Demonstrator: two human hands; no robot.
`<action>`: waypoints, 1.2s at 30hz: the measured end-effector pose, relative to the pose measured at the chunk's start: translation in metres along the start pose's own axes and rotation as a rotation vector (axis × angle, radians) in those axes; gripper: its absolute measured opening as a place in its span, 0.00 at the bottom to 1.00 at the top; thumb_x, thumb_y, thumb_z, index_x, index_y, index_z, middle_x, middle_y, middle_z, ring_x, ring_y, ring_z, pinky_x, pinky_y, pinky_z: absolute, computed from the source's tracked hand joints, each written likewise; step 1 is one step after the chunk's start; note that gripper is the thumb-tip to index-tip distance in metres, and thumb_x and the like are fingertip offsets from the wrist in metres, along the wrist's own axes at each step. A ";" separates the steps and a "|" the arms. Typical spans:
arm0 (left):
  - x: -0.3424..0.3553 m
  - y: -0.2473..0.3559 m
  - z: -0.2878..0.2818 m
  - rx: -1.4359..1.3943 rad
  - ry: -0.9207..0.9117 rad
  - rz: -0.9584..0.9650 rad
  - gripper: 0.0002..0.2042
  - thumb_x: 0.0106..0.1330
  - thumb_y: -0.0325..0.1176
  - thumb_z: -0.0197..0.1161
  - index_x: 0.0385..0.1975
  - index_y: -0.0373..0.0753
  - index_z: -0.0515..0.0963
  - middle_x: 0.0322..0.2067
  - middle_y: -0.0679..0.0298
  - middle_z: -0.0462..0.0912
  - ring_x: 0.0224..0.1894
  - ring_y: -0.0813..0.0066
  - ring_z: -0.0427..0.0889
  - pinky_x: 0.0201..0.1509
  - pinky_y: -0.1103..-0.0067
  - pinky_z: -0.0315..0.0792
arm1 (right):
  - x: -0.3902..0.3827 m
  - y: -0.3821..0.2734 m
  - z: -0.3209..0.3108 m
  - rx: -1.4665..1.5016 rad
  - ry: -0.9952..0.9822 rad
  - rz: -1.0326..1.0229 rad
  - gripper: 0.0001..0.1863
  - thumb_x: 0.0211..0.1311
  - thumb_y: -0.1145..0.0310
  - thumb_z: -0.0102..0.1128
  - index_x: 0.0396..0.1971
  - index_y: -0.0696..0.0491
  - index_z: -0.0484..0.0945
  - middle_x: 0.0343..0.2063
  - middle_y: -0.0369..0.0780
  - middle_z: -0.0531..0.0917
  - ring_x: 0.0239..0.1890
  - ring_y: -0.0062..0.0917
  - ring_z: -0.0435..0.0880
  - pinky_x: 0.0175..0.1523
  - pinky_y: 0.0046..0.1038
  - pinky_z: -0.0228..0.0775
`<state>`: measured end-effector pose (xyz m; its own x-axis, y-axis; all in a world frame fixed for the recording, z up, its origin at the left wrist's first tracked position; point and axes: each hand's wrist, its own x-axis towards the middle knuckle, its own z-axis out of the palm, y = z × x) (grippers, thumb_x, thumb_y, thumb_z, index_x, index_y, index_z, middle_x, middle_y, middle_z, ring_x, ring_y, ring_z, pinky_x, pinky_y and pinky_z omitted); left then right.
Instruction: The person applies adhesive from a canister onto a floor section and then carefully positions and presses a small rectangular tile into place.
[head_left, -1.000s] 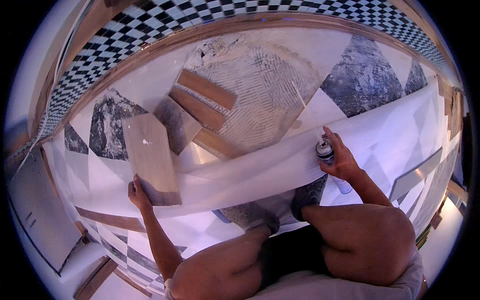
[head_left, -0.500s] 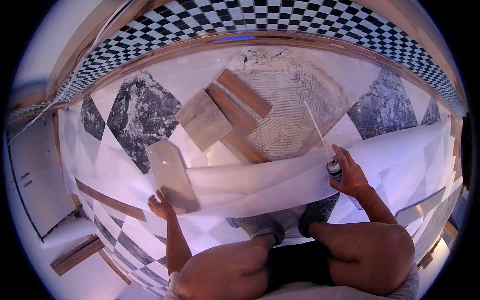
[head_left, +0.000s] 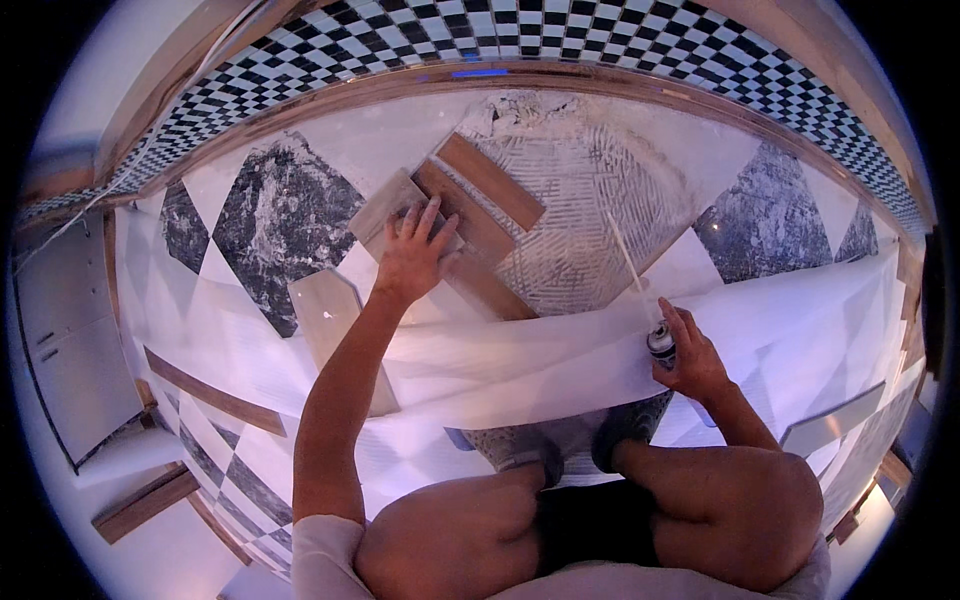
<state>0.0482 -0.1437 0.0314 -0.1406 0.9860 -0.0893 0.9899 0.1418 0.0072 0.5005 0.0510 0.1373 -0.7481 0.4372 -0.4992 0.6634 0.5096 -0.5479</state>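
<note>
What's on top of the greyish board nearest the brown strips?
The left hand appears to rest spread on the greyish board; the surface beneath it is covered, so can't be seen.

Part of squarish grey board [head_left: 372, 212] hidden under spread left hand [head_left: 412, 256], palm unseen; nearer than that hand, long grey plank [head_left: 322, 305] partly covered by left forearm [head_left: 340, 420]; lower part of spray can [head_left: 660, 342] hidden in right hand [head_left: 696, 362], print too small to read; checkered tiles [head_left: 515, 32], far beyond both hands, cut by upper edge.
</note>
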 end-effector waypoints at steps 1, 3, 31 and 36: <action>-0.002 -0.002 0.004 0.002 0.010 -0.025 0.32 0.65 0.51 0.66 0.69 0.51 0.70 0.73 0.56 0.60 0.72 0.52 0.62 0.72 0.46 0.56 | -0.002 0.000 0.000 0.008 0.004 0.017 0.57 0.46 0.71 0.74 0.77 0.48 0.50 0.62 0.54 0.70 0.60 0.54 0.76 0.63 0.45 0.76; -0.007 -0.012 0.011 0.007 0.030 -0.075 0.31 0.66 0.49 0.65 0.68 0.48 0.70 0.72 0.57 0.62 0.71 0.52 0.63 0.71 0.45 0.57 | -0.007 0.003 0.004 0.023 0.024 0.030 0.56 0.46 0.72 0.73 0.77 0.49 0.51 0.61 0.53 0.71 0.59 0.54 0.77 0.62 0.45 0.77; 0.131 -0.009 -0.037 -0.213 -0.288 0.464 0.46 0.48 0.35 0.79 0.72 0.41 0.65 0.73 0.61 0.64 0.75 0.59 0.61 0.79 0.67 0.59 | -0.025 0.015 0.016 0.065 0.061 0.106 0.57 0.46 0.70 0.74 0.77 0.45 0.51 0.62 0.51 0.70 0.58 0.52 0.78 0.59 0.45 0.79; 0.141 -0.009 -0.020 -0.222 -0.329 0.420 0.42 0.53 0.31 0.77 0.71 0.41 0.66 0.73 0.57 0.63 0.74 0.56 0.62 0.80 0.66 0.58 | -0.024 0.016 0.017 0.073 0.107 0.057 0.56 0.45 0.71 0.74 0.77 0.46 0.51 0.61 0.51 0.71 0.57 0.53 0.79 0.58 0.45 0.79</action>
<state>0.0187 -0.0047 0.0390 0.3126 0.8877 -0.3380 0.9265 -0.2066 0.3145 0.5294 0.0362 0.1289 -0.7038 0.5423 -0.4590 0.7015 0.4280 -0.5699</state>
